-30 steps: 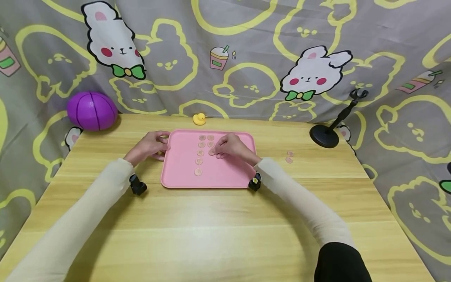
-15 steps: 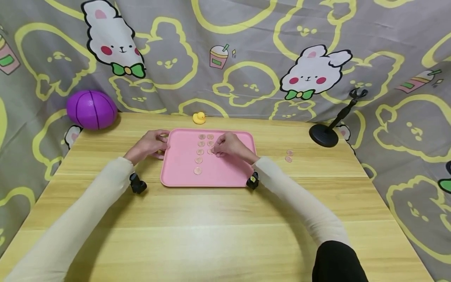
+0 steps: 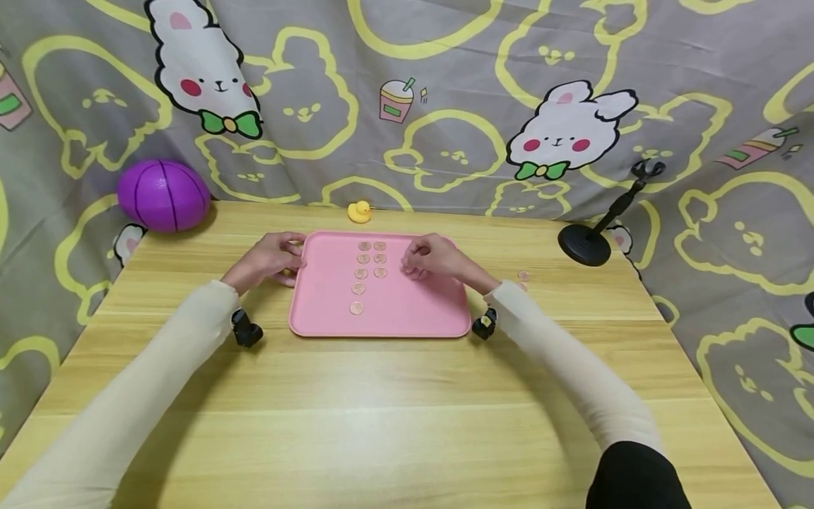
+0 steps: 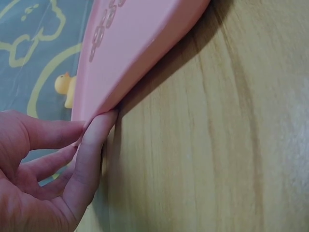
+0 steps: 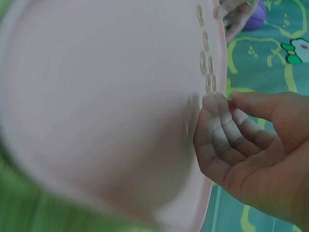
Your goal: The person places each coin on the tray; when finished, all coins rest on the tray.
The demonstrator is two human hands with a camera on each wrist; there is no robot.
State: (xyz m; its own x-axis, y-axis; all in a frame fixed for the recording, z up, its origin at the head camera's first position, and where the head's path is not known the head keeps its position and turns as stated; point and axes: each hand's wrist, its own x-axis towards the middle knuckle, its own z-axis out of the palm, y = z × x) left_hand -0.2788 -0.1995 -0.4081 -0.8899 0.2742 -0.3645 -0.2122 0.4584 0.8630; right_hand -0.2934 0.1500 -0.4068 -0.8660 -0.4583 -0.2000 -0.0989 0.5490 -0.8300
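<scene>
A pink tray (image 3: 407,322) lies on the table. On it, copper-coloured coins form two columns: several in the left column (image 3: 359,288) and three in the right column (image 3: 380,272). My left hand (image 3: 270,256) pinches the tray's left edge between thumb and finger, plain in the left wrist view. Over the tray, just right of the coins, hovers my right hand (image 3: 435,258). Its fingers (image 5: 207,145) are loosely curled, the thumb apart from them, and no coin shows between them. Two more coins (image 3: 523,276) lie on the table right of the tray, one partly covered by my sleeve.
Behind the tray sits a yellow rubber duck (image 3: 360,211). A purple ball (image 3: 164,196) stands at the back left, and a black stand (image 3: 585,244) with a round base at the back right. A patterned cloth (image 3: 445,85) hangs along the table's far edge.
My right hand has let go of the lowest coin in the right column and moved right, away from it. The left hand keeps its hold on the tray.
</scene>
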